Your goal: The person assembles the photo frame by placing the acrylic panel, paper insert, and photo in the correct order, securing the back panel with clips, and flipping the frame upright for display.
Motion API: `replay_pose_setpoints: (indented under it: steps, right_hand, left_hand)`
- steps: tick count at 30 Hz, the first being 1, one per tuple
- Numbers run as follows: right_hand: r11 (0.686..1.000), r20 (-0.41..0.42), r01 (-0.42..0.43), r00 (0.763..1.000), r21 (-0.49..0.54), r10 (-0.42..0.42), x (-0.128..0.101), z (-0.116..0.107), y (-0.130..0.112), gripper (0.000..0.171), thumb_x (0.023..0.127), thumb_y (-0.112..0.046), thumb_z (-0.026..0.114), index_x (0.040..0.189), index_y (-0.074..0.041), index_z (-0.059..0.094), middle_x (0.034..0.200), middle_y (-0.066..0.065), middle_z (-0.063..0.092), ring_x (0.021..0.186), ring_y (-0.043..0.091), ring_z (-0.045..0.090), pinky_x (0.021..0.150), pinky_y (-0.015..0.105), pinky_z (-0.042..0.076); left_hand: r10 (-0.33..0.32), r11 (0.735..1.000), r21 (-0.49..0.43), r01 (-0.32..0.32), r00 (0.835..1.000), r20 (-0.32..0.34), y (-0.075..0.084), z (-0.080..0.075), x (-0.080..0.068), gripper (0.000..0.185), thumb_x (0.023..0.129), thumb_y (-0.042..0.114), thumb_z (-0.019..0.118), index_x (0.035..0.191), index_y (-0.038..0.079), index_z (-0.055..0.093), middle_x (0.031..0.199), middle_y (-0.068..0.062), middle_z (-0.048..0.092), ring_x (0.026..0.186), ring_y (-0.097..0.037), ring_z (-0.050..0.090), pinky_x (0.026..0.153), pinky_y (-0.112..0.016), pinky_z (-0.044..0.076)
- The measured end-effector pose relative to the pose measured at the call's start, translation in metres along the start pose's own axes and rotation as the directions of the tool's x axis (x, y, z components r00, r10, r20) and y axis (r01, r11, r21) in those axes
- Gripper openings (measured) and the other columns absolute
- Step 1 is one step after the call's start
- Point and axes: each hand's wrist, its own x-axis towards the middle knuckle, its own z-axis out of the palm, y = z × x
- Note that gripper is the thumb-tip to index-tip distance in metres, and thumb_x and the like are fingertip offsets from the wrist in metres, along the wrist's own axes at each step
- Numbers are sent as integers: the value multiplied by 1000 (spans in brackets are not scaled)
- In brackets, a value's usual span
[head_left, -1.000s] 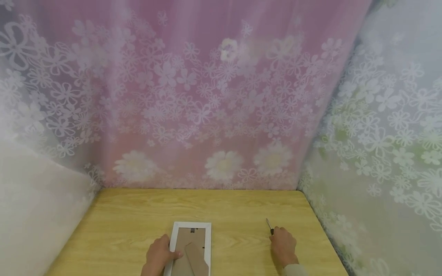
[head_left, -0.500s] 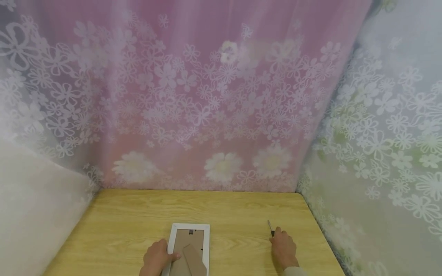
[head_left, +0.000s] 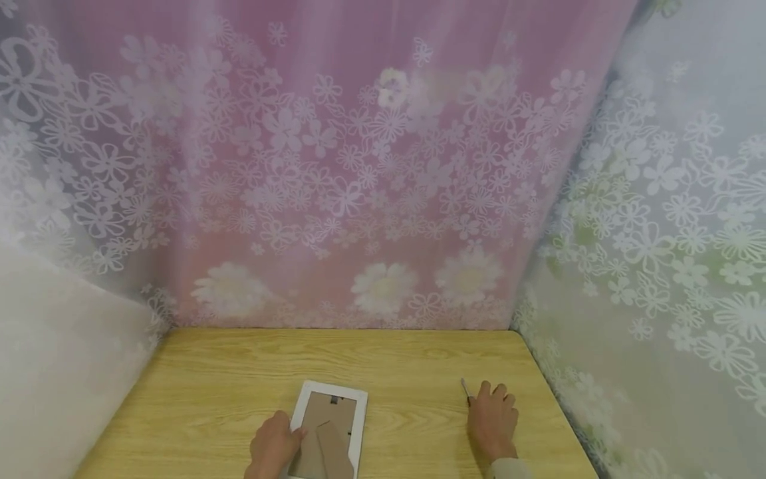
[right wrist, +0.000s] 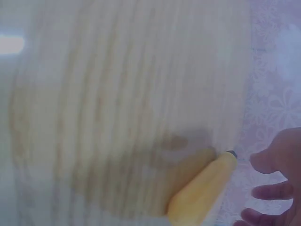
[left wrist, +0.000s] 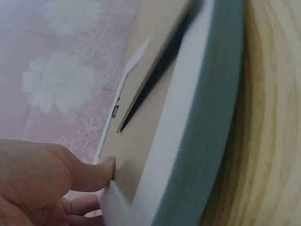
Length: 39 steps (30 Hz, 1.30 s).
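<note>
So, white picture frame [head_left: 328, 432] lying face down on a woodgrain tabletop [head_left: 209, 399].
Left hand [head_left: 272, 452] pinches its left edge, thumb on the brown cardboard backing, stand flap sticking up. Right hand [head_left: 493, 420] lies flat with fingers spread, beside a yellow-handled screwdriver [right wrist: 202, 190], well apart from the frame.

A makeshift booth rather than a lived-in room: sheer flowered curtains [head_left: 371, 173] hang close on three sides of a small wood-grain surface [head_left: 239, 372].

White frame [head_left: 330, 426], yellow-handled screwdriver [right wrist: 202, 190]
</note>
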Motion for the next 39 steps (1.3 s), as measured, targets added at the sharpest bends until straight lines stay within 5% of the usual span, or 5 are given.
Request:
replay_pose_setpoints:
  steps: [11,21,27,32,39]
  right_hand:
    - [998,-87,51,995,44,-47,2,-18,-21,38,95,-18,70,124,4,61,115,31,61,93,47,60,65,54,53]
    - [971,54,165,983,174,-176,-10,-48,-67,27,95,-19,70,116,-3,67,106,20,71,59,18,54,47,34,46]
    - [941,116,262,949,215,-291,-14,-64,-99,31,95,-24,71,119,-4,71,107,13,74,75,20,69,55,36,54]
    - [908,179,298,916,294,-358,-16,-74,-118,34,96,-23,70,122,-2,70,105,14,75,87,26,73,63,37,58]
    - [872,192,346,884,346,-427,-22,-81,-129,35,97,-24,71,123,0,69,105,16,76,85,27,74,62,35,59]
  left_hand:
    - [49,998,-48,-51,998,-39,13,-13,2,43,87,24,80,112,-6,65,101,-23,73,83,-31,69,67,-47,55]
    - [171,961,-223,-163,985,14,34,-31,-5,36,81,25,85,95,-5,71,76,-6,65,67,-15,61,55,-30,54]
    - [216,936,-285,-204,976,12,52,-42,-11,40,83,22,83,104,-9,70,79,-6,67,68,-13,65,54,-28,56]
    - [288,903,-355,-243,954,78,67,-47,-19,44,86,18,79,115,-13,67,85,-8,69,73,-15,66,57,-28,57]
    - [400,858,-421,-294,897,188,80,-49,-29,46,91,20,77,123,-12,65,92,-7,69,81,-17,65,59,-28,57]
